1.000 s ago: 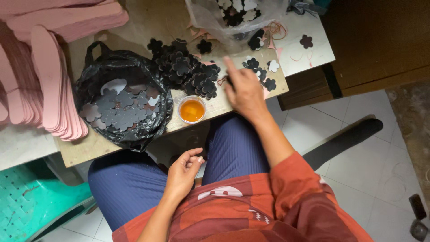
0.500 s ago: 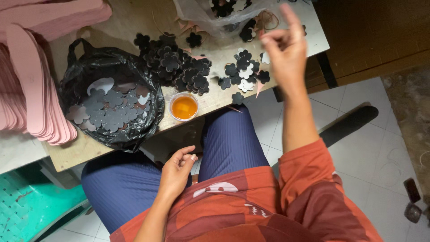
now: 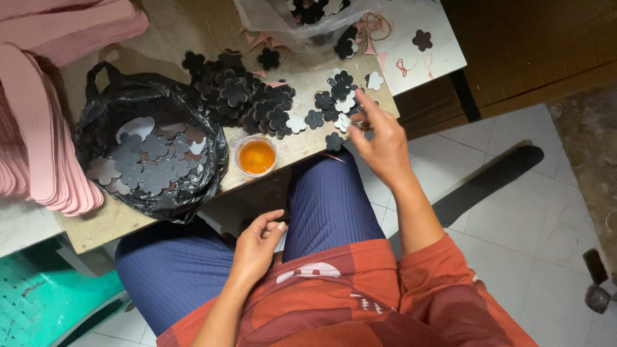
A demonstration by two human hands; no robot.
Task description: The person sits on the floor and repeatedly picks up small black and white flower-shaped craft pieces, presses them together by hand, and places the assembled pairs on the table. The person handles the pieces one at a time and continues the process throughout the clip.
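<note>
In the head view, the right hand [image 3: 379, 138] reaches with spread fingers over the black flowers [image 3: 334, 109] on the table [image 3: 116, 218] in the upper middle, near the orange cup [image 3: 256, 155], while the left hand [image 3: 257, 244] rests half curled and empty on the lap.

Flower-shaped cutouts [image 3: 337, 106]: small flat black and white pieces, scattered loosely at table edge, at 12 o'clock from your right hand [image 3: 379, 138], fingertips just touching them. Larger black heap [image 3: 247, 96] lies at 9 o'clock from that scatter. One lone black piece [image 3: 333, 141] sits at 6 o'clock, nearest edge.
</note>
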